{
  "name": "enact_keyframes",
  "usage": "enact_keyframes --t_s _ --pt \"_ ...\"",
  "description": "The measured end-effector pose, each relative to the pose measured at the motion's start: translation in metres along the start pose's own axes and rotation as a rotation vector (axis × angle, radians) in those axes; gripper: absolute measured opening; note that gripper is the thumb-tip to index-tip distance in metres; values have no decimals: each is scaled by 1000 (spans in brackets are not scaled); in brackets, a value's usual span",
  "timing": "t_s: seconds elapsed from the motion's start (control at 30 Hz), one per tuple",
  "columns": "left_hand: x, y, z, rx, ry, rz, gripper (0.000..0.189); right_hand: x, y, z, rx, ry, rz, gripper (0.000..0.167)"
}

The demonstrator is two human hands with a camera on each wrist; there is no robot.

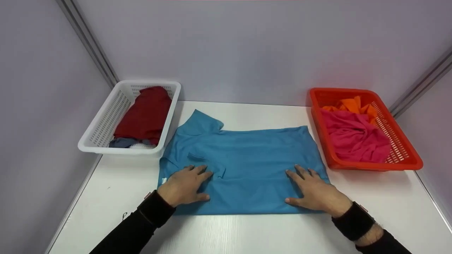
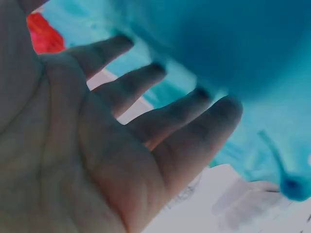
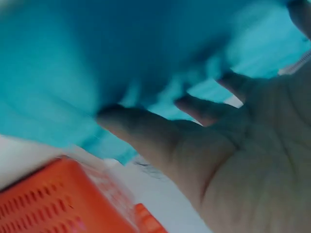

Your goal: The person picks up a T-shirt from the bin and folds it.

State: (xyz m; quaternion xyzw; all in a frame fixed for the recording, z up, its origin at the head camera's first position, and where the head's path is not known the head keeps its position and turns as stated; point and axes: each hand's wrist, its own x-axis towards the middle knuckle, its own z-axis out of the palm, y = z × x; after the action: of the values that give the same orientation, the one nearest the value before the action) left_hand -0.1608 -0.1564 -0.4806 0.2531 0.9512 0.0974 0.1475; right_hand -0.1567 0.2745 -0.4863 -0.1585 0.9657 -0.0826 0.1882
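A blue shirt (image 1: 254,151) lies spread sideways on the table, its near edge straight. One short sleeve (image 1: 201,121) sticks out at the far left, and a small white label (image 1: 164,180) shows at the left edge. On the shirt's left part rests my left hand (image 1: 185,185), palm down with the fingers spread. My right hand (image 1: 314,192) lies likewise on its right part. Both wrist views show straight, parted fingers (image 2: 194,131) with their tips against the blue cloth (image 3: 48,73). Neither hand grips anything.
At the back left stands a white basket (image 1: 83,144) holding a dark red garment (image 1: 148,113) and grey-blue cloth (image 1: 123,142). An orange-red basket (image 1: 411,160) at the right holds pink cloth (image 1: 356,137) and orange cloth (image 1: 351,106). Pale panels (image 1: 247,53) enclose the white table (image 1: 226,233).
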Motion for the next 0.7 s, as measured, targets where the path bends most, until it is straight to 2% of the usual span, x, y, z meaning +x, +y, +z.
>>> enact_keyframes --t_s 0.13,0.27,0.4,0.57,0.7 --pt "4 0 -7 54 34 27 68 2 -8 -17 -51 -22 28 89" --pt "20 -5 -13 38 28 25 70 17 -10 -31 -59 20 5 82" --pt "41 -9 -23 8 7 -6 72 44 -8 -44 -35 50 -4 80" --pt "71 -10 -40 59 48 -44 73 79 0 -57 -13 101 27 77" --pt "99 -16 -51 133 92 -76 70 105 16 -58 -20 226 12 65"
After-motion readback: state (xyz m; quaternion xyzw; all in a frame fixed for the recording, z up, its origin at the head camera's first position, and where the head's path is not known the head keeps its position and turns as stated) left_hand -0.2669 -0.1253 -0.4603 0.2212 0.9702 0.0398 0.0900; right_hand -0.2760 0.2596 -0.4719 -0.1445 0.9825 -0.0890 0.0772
